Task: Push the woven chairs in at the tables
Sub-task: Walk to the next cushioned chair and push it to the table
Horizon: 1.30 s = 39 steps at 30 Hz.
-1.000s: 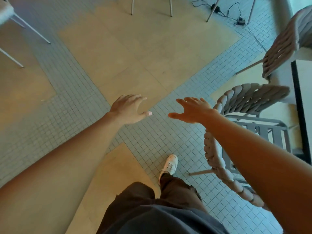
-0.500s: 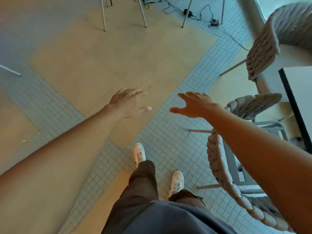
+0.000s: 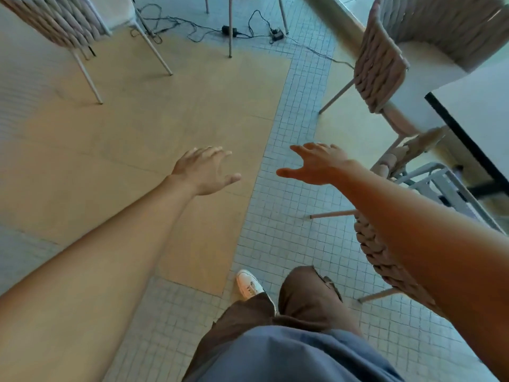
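Both my arms reach forward over the floor. My left hand (image 3: 205,172) is open with fingers spread and holds nothing. My right hand (image 3: 316,166) is open too, a short way left of a woven chair (image 3: 377,252) whose rope back runs under my right forearm at the right. A second woven chair (image 3: 378,62) stands farther off at the upper right, beside a white table with a black edge (image 3: 468,111). A third woven chair (image 3: 55,23) is at the upper left. Neither hand touches a chair.
Cables and a power adapter (image 3: 228,30) lie on the tiled floor at the top, among thin chair legs (image 3: 230,37). My legs and a white shoe (image 3: 249,283) are at the bottom. A wood-toned floor panel (image 3: 165,119) stretches ahead between the chairs.
I have walked forward and turned; the far right chair and table came closer, and a woven chair appeared at the upper left. Both hands stay open and outstretched.
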Each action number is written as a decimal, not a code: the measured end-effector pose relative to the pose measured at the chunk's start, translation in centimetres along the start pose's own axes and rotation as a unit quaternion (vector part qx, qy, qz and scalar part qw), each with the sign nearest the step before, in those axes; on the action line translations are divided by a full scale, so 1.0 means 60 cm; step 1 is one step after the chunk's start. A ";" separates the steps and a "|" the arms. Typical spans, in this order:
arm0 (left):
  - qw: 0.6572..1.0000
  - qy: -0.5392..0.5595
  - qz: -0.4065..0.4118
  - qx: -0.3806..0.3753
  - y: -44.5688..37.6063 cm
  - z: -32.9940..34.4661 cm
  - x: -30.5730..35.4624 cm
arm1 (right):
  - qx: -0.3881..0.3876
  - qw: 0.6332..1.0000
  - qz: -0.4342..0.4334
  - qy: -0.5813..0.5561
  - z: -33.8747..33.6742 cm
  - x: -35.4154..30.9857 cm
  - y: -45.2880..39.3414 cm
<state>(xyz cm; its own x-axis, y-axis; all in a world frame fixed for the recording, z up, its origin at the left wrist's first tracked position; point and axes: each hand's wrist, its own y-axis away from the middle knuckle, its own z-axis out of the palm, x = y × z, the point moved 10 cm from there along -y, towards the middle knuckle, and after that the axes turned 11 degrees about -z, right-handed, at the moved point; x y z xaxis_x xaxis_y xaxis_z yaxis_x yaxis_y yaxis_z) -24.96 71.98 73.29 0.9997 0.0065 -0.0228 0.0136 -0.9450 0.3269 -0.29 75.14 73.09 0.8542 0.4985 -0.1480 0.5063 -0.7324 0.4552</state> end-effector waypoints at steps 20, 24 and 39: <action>0.990 -0.070 0.122 -0.004 -0.411 -0.115 0.084 | 0.040 0.985 0.123 -0.115 -0.103 0.237 -0.209; 0.988 -0.070 0.137 -0.003 -0.486 -0.155 0.118 | 0.023 0.983 0.141 -0.116 -0.132 0.301 -0.242; 0.961 -0.086 0.262 0.005 -0.722 -0.243 0.256 | 0.044 0.966 0.222 -0.124 -0.227 0.498 -0.323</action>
<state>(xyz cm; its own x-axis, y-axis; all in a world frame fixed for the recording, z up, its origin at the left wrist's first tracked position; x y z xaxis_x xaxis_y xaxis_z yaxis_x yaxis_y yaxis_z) -9.92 117.77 72.55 0.8511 -0.5248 -0.0142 -0.4920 -0.8066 0.3277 13.81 110.54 71.80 0.9861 0.0066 -0.1661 0.0814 -0.8904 0.4478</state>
